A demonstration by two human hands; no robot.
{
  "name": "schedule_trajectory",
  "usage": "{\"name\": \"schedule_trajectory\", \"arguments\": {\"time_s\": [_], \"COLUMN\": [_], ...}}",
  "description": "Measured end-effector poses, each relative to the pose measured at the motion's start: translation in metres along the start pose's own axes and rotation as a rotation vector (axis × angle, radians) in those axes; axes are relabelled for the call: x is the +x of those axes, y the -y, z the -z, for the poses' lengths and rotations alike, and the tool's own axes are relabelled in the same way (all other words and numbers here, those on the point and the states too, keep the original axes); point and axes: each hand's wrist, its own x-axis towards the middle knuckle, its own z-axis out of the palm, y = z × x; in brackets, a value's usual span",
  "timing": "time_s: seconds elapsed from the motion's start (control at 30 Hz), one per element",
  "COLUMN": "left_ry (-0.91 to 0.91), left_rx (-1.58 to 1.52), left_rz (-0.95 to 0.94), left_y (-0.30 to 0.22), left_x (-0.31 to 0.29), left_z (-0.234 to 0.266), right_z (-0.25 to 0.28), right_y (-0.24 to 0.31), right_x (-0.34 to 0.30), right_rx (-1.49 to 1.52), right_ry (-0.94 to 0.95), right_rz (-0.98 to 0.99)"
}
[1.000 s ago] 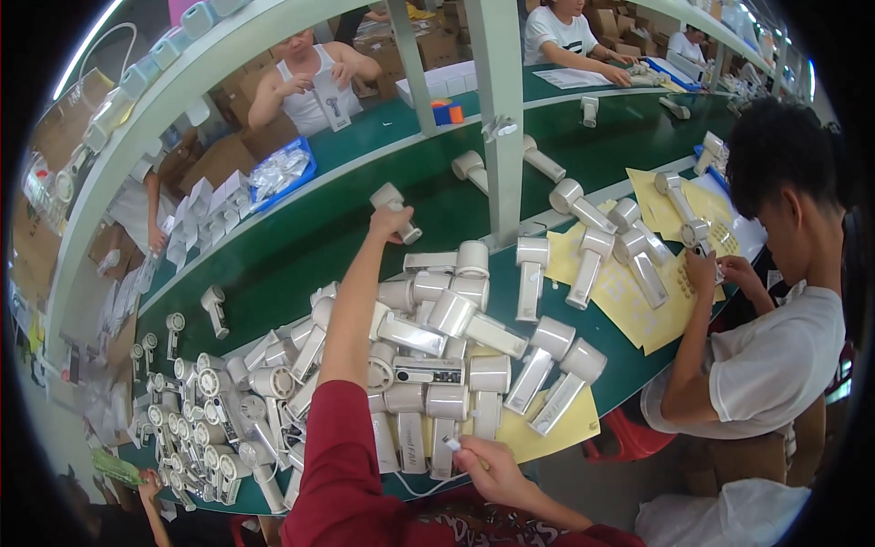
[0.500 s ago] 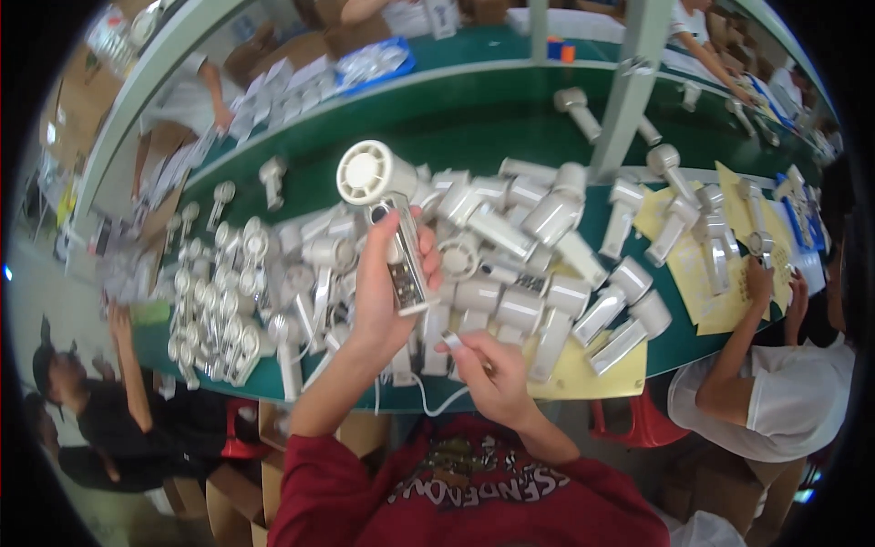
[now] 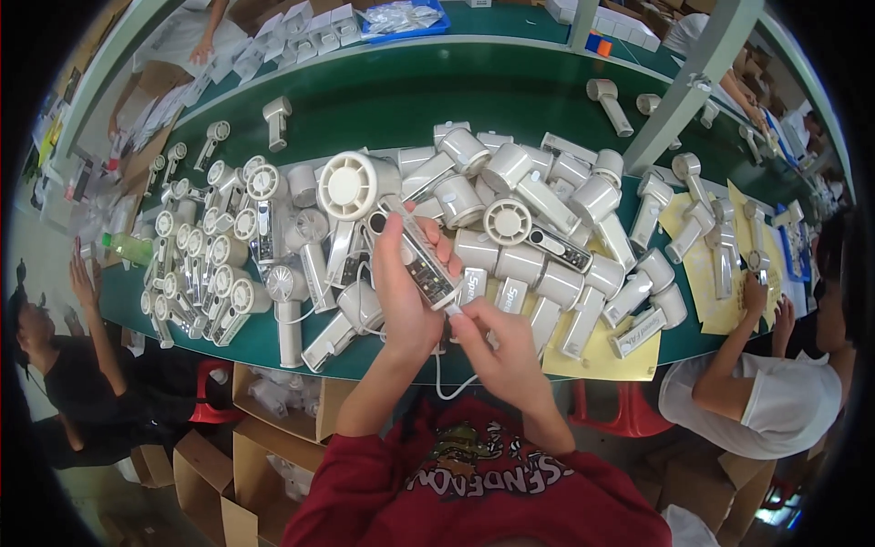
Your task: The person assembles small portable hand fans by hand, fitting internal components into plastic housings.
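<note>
My left hand (image 3: 404, 284) grips the handle of a white handheld fan (image 3: 360, 187), its round head pointing up and left over the green table (image 3: 383, 91). The handle's open side shows a circuit board. My right hand (image 3: 497, 342) pinches the end of a white cable (image 3: 441, 383) at the bottom tip of that handle. The cable loops down over the table edge toward my red sleeves. Several similar white fans (image 3: 538, 196) lie heaped right behind both hands.
More fans lie in rows at the left (image 3: 205, 246). A person in white (image 3: 775, 383) works at yellow sheets (image 3: 720, 264) on the right; another in black (image 3: 64, 365) sits at the left. Cardboard boxes (image 3: 273, 410) stand under the table. A grey post (image 3: 688, 87) rises at upper right.
A second ago my left arm reached far across the table to a fan. It has drawn that fan back close to me, and my right hand has come up to the handle's tip.
</note>
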Motion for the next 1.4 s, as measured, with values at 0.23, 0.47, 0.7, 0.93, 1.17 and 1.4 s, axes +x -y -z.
{"name": "schedule_trajectory", "arguments": {"time_s": [0.23, 0.47, 0.7, 0.93, 1.17, 1.4], "left_ry": [0.025, 0.011, 0.021, 0.188, 0.161, 0.235], "left_rx": [0.108, 0.272, 0.299, 0.39, 0.347, 0.345], "left_rz": [-0.155, -0.181, -0.072, 0.034, 0.086, 0.112], "left_y": [-0.001, -0.004, -0.003, -0.013, -0.01, -0.01], "left_x": [0.007, 0.01, 0.014, 0.019, 0.022, 0.022], "left_z": [0.012, 0.027, 0.034, 0.047, 0.046, 0.049], "right_z": [-0.028, -0.048, -0.035, -0.029, -0.027, -0.026], "right_y": [-0.006, -0.023, -0.024, -0.026, -0.029, -0.034], "right_x": [0.001, 0.002, 0.01, 0.006, 0.006, 0.002], "right_rx": [0.172, 0.24, 0.301, 0.29, 0.285, 0.32], "right_ry": [-0.027, -0.065, 0.015, 0.023, 0.04, 0.017], "right_rz": [-0.143, -0.093, -0.18, -0.142, -0.151, -0.169]}}
